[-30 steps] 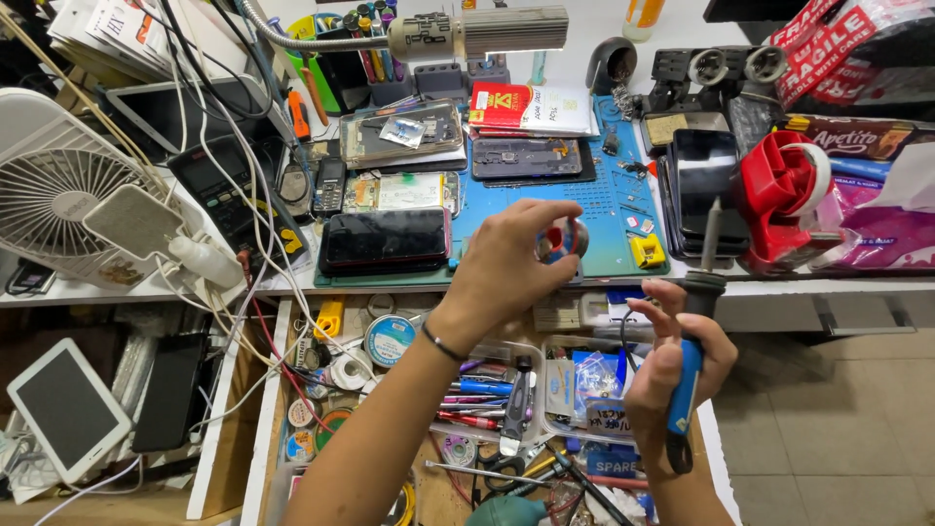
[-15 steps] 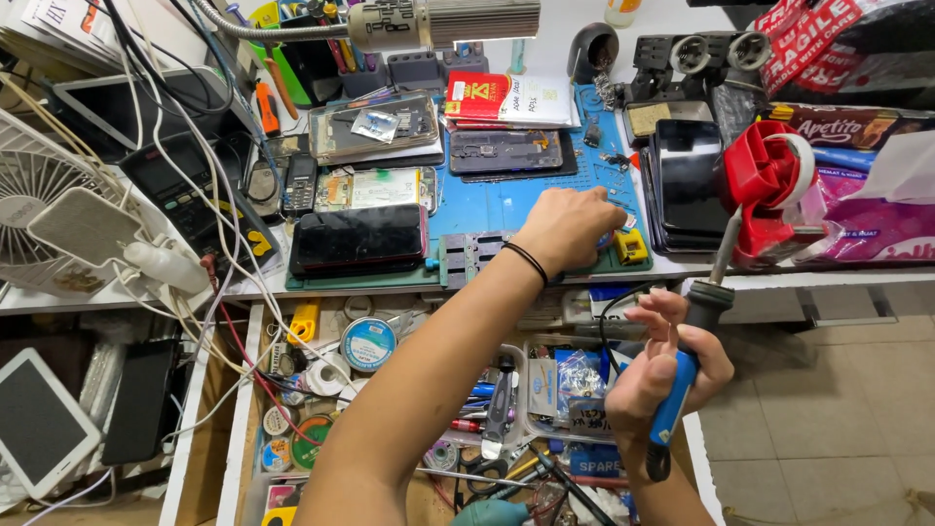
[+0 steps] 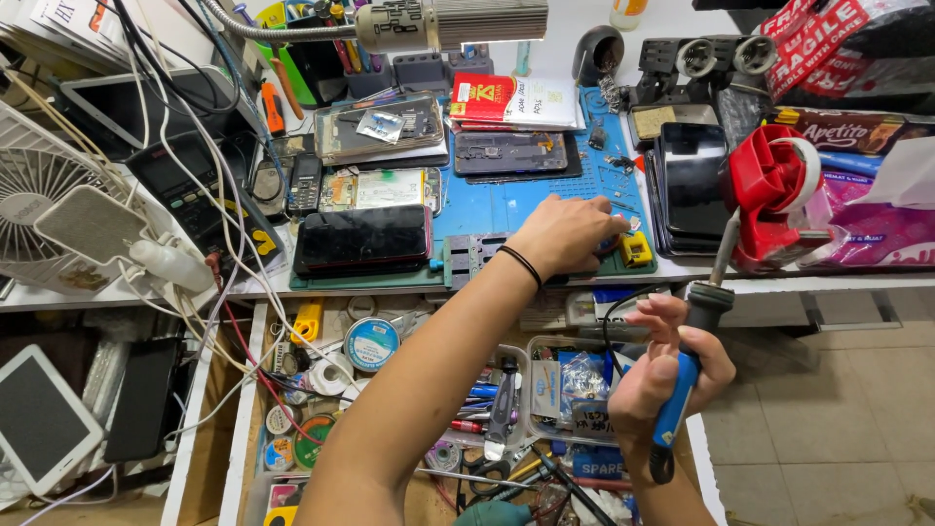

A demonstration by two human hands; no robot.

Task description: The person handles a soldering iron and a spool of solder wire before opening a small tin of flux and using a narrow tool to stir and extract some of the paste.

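My left hand (image 3: 569, 232) reaches over the blue work mat (image 3: 506, 206), fingers curled down on a small thing near the mat's right edge, beside a small yellow block (image 3: 636, 249); what the fingers pinch is hidden. A black band sits on that wrist. My right hand (image 3: 668, 368) is lower, over the open drawer, gripping a soldering iron (image 3: 693, 358) with a blue and black handle; its metal tip points up towards the red tape dispenser (image 3: 779, 193).
A dark phone (image 3: 362, 240) lies at the mat's front left, opened phones behind it. A black phone stack (image 3: 690, 185) sits right of the mat. A white fan (image 3: 58, 209) and tangled cables fill the left. The open drawer (image 3: 390, 390) holds tools, tape rolls and plastic boxes.
My left hand moved from in front of me forward and down onto the mat's right edge. The right hand with the soldering iron stayed about where it was.
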